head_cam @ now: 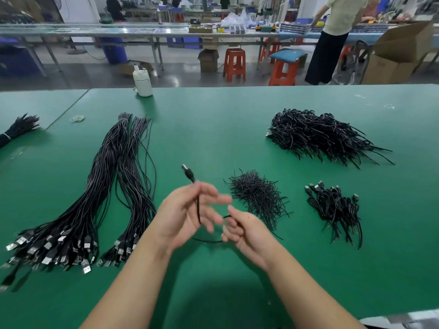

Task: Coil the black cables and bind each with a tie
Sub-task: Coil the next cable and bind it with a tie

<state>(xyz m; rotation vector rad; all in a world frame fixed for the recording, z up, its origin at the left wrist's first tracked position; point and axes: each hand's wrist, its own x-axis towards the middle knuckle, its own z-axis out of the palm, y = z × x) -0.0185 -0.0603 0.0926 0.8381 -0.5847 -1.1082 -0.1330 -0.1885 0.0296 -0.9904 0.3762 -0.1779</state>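
Above the green table (237, 124), my left hand (183, 212) holds a black cable (198, 210) near its USB plug, which sticks up past the fingers. The cable loops down and across to my right hand (242, 230), whose curled fingers grip it. The left fingers are blurred. A heap of short black ties (259, 195) lies just right of my hands. Two long bundles of straight cables (95, 193) lie at the left, plugs toward me. A small pile of coiled cables (337, 210) sits at the right, a big pile (318, 136) behind it.
A white bottle (142, 81) stands at the table's far edge. Rubber bands (77, 118) and another cable bundle (19, 128) lie far left. Beyond the table are orange stools (234, 64), cardboard boxes and a standing person (332, 39).
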